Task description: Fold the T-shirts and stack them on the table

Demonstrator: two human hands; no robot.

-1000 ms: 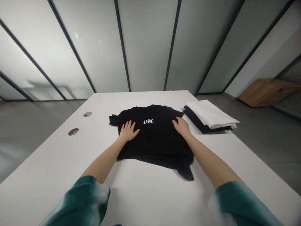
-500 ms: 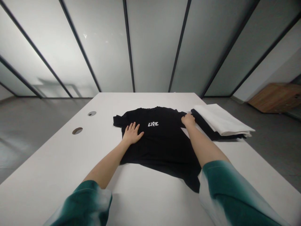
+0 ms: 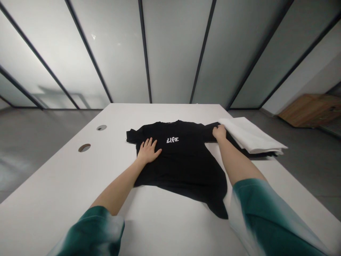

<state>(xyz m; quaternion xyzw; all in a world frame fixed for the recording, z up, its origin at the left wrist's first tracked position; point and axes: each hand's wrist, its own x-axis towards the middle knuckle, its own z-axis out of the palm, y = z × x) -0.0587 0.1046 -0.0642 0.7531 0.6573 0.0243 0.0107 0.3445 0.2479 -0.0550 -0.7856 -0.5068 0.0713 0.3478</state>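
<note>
A black T-shirt (image 3: 183, 163) with white lettering on its chest lies spread on the white table (image 3: 87, 177), neckline toward the far edge. Its lower right corner trails nearer to me than the rest of the hem. My left hand (image 3: 148, 152) rests flat on the left side of the shirt, fingers spread. At the right, my right hand (image 3: 220, 132) has its fingers closed on the end of the shirt's right sleeve, which is stretched outward close to the folded stack.
To the right lies a folded white cloth (image 3: 253, 135) on top of folded black fabric (image 3: 241, 151). Two round holes (image 3: 84, 148) pierce the tabletop at the left. Frosted glass panels (image 3: 170, 53) stand beyond the table, and a wooden cabinet (image 3: 309, 110) stands far right.
My right hand has moved outward to the right, pulling the right sleeve out straighter. The left hand stays flat on the shirt in about the same place.
</note>
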